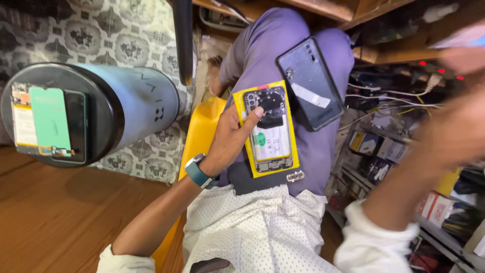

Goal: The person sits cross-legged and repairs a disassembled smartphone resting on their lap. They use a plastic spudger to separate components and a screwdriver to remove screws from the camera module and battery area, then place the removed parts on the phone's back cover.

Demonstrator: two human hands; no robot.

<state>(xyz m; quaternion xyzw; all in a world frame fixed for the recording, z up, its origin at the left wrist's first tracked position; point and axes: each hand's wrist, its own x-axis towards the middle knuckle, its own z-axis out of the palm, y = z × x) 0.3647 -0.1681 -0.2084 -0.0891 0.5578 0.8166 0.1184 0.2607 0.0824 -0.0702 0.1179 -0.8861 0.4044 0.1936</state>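
Left hand (230,139): grips an opened phone (269,130) by its left edge, fingers wrapped behind it, thumb pressed on the upper circuit board near the camera.
Opened phone: back removed, battery and boards exposed, seated in a yellow frame; it rests over the person's purple-trousered thigh (283,60).
Back cover (309,83): dark, glossy, lying tilted on the same thigh, just right of the phone and touching its top corner.
Right hand (457,126): raised at the right, heavily blurred; whether its fingers are spread or closed cannot be told.
Wristwatch (198,173): teal band on the left wrist.
Cylinder (91,111): grey, on its side at left, a second dismantled phone (48,121) lying on its black end.
Shelves (404,156): cluttered with boxes and wires at right.
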